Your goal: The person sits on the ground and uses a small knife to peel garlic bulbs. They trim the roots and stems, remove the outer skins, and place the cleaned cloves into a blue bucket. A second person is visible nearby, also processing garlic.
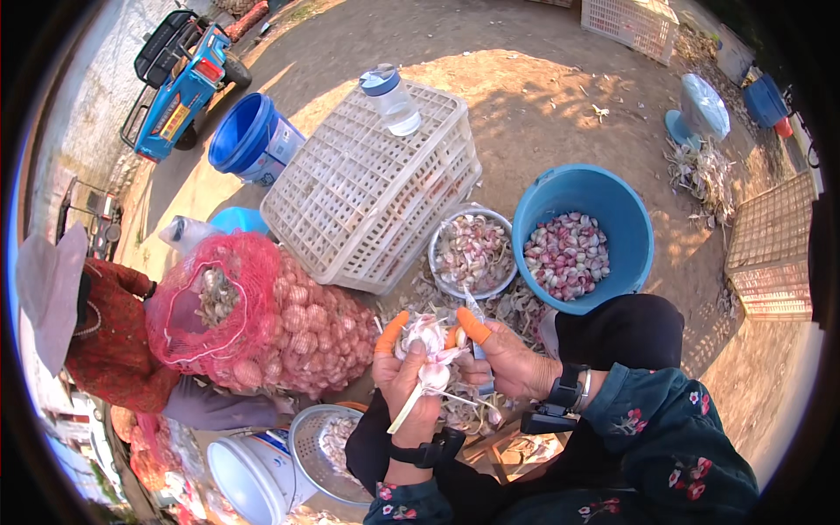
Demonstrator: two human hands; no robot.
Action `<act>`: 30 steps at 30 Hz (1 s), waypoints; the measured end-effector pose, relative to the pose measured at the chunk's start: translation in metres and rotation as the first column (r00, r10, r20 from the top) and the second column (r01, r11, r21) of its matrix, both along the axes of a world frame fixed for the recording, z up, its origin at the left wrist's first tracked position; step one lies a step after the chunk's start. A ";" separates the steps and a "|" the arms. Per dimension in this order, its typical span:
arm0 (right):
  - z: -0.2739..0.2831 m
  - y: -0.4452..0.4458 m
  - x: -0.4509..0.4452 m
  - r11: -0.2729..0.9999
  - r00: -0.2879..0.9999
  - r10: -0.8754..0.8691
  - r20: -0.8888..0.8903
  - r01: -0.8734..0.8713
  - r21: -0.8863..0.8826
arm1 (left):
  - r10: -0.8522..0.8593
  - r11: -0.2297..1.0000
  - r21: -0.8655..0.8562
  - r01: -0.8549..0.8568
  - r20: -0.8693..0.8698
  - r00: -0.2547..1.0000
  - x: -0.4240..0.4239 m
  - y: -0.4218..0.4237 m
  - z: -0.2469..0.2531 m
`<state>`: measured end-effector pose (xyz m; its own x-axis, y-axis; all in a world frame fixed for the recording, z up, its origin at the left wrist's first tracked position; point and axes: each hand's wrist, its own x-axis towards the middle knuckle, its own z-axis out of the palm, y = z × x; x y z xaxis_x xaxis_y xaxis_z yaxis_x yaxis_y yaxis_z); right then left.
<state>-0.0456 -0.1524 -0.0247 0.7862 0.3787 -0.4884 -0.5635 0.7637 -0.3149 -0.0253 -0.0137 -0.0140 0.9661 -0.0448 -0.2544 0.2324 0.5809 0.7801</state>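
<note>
My left hand (pixel 410 387) is shut on a partly opened garlic bulb (pixel 425 331); a second small bulb with a cut stem (pixel 433 378) shows against the fingers. My right hand (pixel 515 361) grips a knife (pixel 474 306), its metal showing above and below the fingers, close beside the bulb. Orange covers sit on fingertips of both hands. Just beyond them stands a metal basin (pixel 433 252) of garlic cloves and skins (pixel 472 252). To its right, a blue tub (pixel 627 210) holds pinkish cloves (pixel 567 256).
A red mesh sack of garlic bulbs (pixel 308 321) lies left, beside another person (pixel 118 335). An upturned-looking white plastic crate (pixel 354 184) bears a clear jar (pixel 394 105). Blue bucket (pixel 230 134), colander (pixel 305 433) and white bucket (pixel 246 479) stand around. A blue vehicle (pixel 180 98) is parked behind.
</note>
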 end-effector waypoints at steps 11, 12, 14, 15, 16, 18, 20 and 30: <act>-0.045 -0.100 -0.003 0.614 0.688 -0.718 -0.107 0.553 -0.563 | 0.145 0.989 0.025 -0.146 0.033 0.989 0.007 0.018 0.003; -0.042 -0.095 -0.003 0.631 0.721 -0.685 -0.101 0.519 -0.577 | 0.156 0.986 0.049 -0.158 0.036 0.987 0.006 0.015 0.006; -0.035 -0.078 -0.005 0.657 0.781 -0.618 -0.090 0.451 -0.604 | 0.160 0.982 0.099 -0.164 0.047 0.986 0.005 0.015 0.008; -0.027 -0.068 -0.004 0.695 0.864 -0.502 0.026 0.422 -0.582 | 0.152 0.980 0.123 -0.159 0.058 0.987 0.004 0.014 0.009; -0.018 -0.056 -0.004 0.731 0.918 -0.372 0.140 0.382 -0.565 | 0.145 0.977 0.150 -0.154 0.065 0.987 0.003 0.013 0.009; -0.001 -0.031 -0.001 0.763 0.935 -0.095 0.342 0.289 -0.578 | 0.120 0.970 0.202 -0.137 0.095 0.988 0.000 0.010 0.013; 0.008 -0.013 0.001 0.758 0.862 0.105 0.496 0.254 -0.601 | 0.051 0.964 0.250 -0.088 0.151 0.987 -0.002 0.002 0.017; 0.006 0.005 -0.012 0.619 0.647 0.446 0.618 0.275 -0.735 | -0.103 0.969 0.237 0.077 0.101 0.990 -0.008 -0.004 0.020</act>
